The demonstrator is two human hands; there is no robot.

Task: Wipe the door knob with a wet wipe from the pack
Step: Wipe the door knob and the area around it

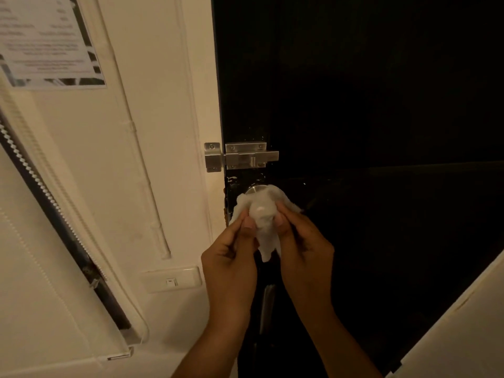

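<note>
A white wet wipe (264, 214) is draped over the metal door knob (254, 190) on the black door (368, 105); only the knob's upper left rim shows. My left hand (231, 255) pinches the wipe's left side. My right hand (302, 241) pinches its right side. Both thumbs press the wipe against the knob, and a tail of the wipe hangs down between my hands. The pack is not in view.
A steel slide bolt (242, 156) sits just above the knob, bridging door and white frame (210, 105). A wall switch (171, 279) is at lower left, a posted notice (49, 42) at upper left, and a white panel edge (463, 323) at lower right.
</note>
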